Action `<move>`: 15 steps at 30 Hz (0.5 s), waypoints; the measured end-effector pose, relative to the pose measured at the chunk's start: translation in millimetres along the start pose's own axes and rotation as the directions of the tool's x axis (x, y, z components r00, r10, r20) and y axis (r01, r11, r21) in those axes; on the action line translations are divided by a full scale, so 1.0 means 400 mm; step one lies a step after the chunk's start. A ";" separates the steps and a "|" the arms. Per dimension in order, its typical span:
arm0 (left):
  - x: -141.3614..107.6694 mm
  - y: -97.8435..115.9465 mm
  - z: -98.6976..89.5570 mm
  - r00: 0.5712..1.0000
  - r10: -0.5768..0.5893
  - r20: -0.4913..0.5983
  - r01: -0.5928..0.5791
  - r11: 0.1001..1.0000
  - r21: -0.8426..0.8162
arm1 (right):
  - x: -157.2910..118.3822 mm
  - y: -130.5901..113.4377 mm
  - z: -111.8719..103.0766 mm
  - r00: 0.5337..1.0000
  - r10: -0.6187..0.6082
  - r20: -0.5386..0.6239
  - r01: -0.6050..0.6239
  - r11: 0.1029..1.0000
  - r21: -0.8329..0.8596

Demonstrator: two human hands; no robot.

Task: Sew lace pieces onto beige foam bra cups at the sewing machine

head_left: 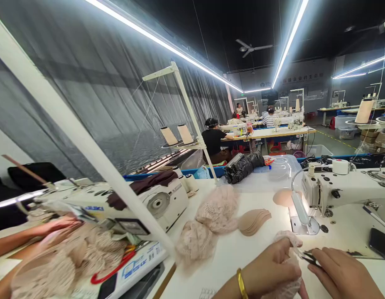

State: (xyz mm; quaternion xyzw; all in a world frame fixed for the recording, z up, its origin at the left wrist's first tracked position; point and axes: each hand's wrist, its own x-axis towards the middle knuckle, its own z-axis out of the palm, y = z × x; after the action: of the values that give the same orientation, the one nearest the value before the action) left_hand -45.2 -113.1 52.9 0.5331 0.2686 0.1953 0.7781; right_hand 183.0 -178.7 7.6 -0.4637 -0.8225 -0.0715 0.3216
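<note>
My left hand (268, 268), with a gold bracelet at the wrist, is closed on a piece of pale pink lace fabric (287, 237) that bunches above and below the fingers. Close by on the right, my right hand (342, 270) grips a small pair of dark-handled thread snips (310, 258), its tips at the lace. Whether the blades touch a thread is too small to tell. To the left on the white table lie two heaps of pink lace (219, 209) and a fanned stack of beige cup pads (253, 221).
A white sewing machine (323, 191) with a lit needle area stands ahead right, a phone (380, 244) at its side. At left, a co-worker's hand (63, 224) is at another machine (158, 203) with lace. A thread stand (190, 99) and black plastic bundle (243, 166) stand behind.
</note>
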 end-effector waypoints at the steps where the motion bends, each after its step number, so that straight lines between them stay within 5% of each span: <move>1: 0.003 -0.004 0.003 1.000 -0.017 -0.003 0.017 1.000 0.014 | 0.012 -0.008 0.006 0.998 -0.047 -0.030 0.044 0.995 -0.093; 6: -0.023 0.022 -0.022 0.991 -0.129 0.039 0.119 0.974 0.192 | 0.019 -0.012 0.013 0.997 -0.074 -0.029 0.068 0.981 -0.181; 9: -0.100 0.112 -0.085 0.977 -0.019 -0.211 0.142 0.798 0.586 | -0.061 0.077 0.007 1.000 0.019 0.000 -0.018 0.984 -0.175; 10: -0.129 0.145 -0.109 0.906 0.222 -0.359 0.139 0.646 0.751 | -0.099 0.120 0.006 0.998 0.062 -0.005 -0.062 0.978 -0.200; 11: -0.155 0.173 -0.130 0.772 0.474 -0.423 0.182 0.472 0.862 | -0.139 0.166 0.007 0.994 0.107 -0.038 -0.113 0.959 -0.260; 13: -0.188 0.201 -0.156 0.564 0.729 -0.388 0.287 0.268 0.920 | -0.207 0.247 0.010 0.973 0.211 -0.097 -0.233 0.894 -0.382; 14: -0.192 0.197 -0.157 0.547 0.760 -0.352 0.282 0.229 0.932 | -0.228 0.275 0.010 0.976 0.190 -0.103 -0.216 0.873 -0.436; 15: -0.187 0.181 -0.150 0.594 0.736 -0.324 0.235 0.226 0.945 | -0.240 0.291 0.009 0.977 0.171 -0.127 -0.212 0.844 -0.492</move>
State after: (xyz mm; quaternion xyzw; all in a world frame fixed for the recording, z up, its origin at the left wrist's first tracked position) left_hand -142.4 -88.1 118.9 0.7878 0.5135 0.3354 0.0563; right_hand 310.3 -180.7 -73.3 -0.6081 -0.7116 -0.2689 0.2270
